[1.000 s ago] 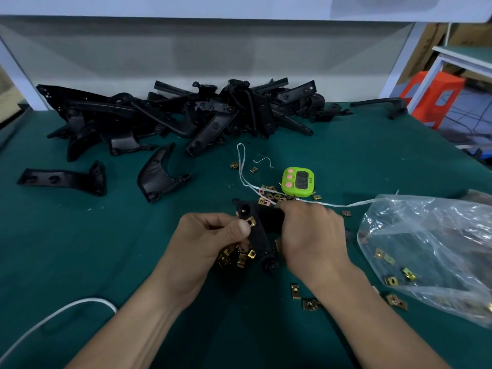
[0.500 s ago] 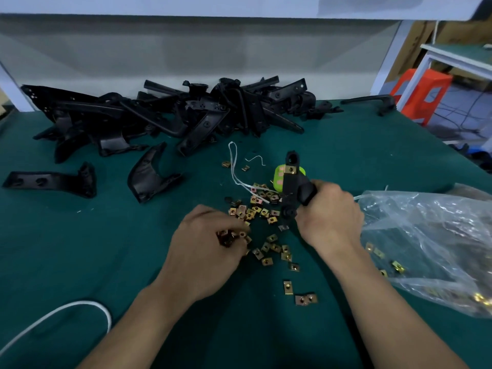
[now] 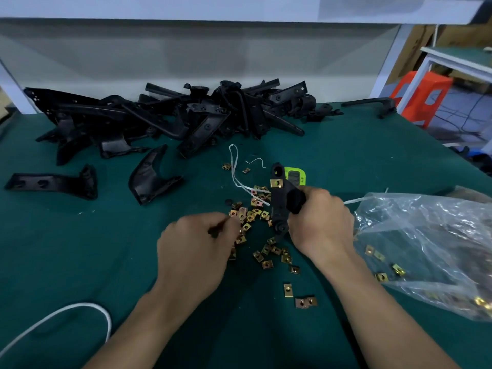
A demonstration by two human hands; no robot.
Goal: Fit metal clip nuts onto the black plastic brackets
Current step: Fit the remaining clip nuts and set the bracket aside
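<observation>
1. Right hand (image 3: pixel 322 222) grips bracket (image 3: pixel 279 206) upright over clip nuts (image 3: pixel 250 214) strewn on the surface (image 3: pixel 80 249); one already fitted up top.
2. Left hand (image 3: pixel 197 241) curled among them; hold unclear.
3. Single out one nut, align its hole.

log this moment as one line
phase: fitting nuts | right hand: grips bracket, one nut on it | left hand: at loose nuts, grasp unclear
</observation>
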